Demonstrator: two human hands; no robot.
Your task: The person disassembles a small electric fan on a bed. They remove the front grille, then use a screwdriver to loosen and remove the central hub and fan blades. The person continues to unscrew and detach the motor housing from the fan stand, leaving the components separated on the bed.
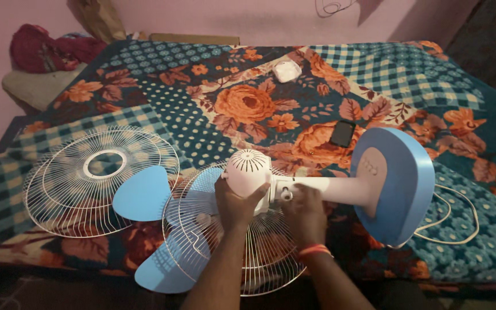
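Note:
A white and blue table fan lies on its side on a bed. My left hand (237,202) grips the white motor housing (248,170). My right hand (304,211) is closed around the white neck (334,189) just behind the housing. The round blue base (404,183) stands on edge to the right. Under the motor sits the rear wire guard (259,258), with the blue fan blade (142,194) still in front of it. The detached front wire guard (70,178) lies flat to the left.
A floral and checked bedspread (248,103) covers the bed. A black phone (343,133) and a small white case (287,71) lie farther back. The fan's white cord (449,221) loops at the right. Red cloth (41,49) is piled at the far left corner.

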